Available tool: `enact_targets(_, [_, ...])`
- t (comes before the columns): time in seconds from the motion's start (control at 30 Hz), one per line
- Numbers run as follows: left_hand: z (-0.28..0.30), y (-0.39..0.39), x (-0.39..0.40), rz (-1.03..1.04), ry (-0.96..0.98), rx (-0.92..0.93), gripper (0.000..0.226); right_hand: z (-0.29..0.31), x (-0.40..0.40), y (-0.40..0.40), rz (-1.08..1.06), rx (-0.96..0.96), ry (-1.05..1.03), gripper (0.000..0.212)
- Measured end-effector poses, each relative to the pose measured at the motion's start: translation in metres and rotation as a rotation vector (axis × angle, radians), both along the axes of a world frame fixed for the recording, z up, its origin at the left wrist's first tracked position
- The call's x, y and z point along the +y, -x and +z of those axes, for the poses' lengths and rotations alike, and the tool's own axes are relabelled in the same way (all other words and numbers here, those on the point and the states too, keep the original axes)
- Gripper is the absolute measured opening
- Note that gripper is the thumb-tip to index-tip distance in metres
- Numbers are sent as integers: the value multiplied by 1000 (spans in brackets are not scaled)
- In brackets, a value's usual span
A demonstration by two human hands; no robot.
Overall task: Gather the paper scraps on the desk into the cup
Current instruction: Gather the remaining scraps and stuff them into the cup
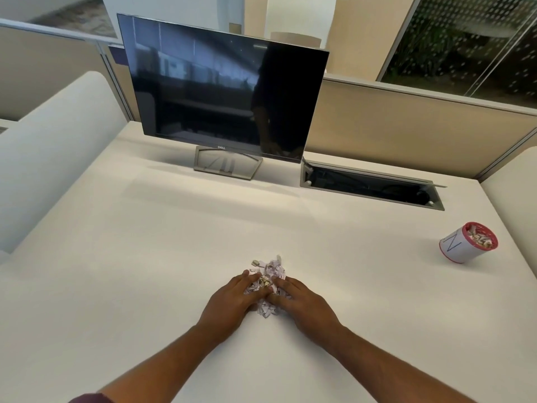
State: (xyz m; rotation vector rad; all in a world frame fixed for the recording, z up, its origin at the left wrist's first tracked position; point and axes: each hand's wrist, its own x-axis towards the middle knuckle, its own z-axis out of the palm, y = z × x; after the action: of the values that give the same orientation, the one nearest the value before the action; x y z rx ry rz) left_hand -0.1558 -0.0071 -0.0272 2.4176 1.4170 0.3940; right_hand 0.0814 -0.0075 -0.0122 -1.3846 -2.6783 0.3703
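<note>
On white desk (145,271): scraps (271,267); cup (465,244)

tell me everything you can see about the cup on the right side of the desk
The cup is a small round container with a white outer wall, a red rim and a red band at its base. A large letter N is drawn on its side. It stands upright on the white desk, far right, apart from both hands. It already holds paper scraps, filled nearly to the rim. Nothing but the desk touches it.
</note>
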Motion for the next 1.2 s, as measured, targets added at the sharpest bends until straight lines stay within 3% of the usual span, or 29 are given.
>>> enact_targets(0.53, [14, -23, -1, 145, 40, -31, 44, 1, 12, 16, -67, 13, -196, 25])
enact_targets(0.77, [14, -34, 7, 218, 80, -9, 26, 7, 22, 21, -133, -43, -56, 12])
enact_targets(0.87, [16, -37, 10, 342, 146, -124, 24, 6, 24, 19, -224, 111, 51, 18])
enact_targets(0.97, [19, -37, 14, 548, 252, -291, 32, 6, 23, 14, -449, 314, 167, 17])
enact_targets(1.2, [33, -46, 7, 739, 326, -701, 19, 17, 10, -3, -840, 969, 553, 26])
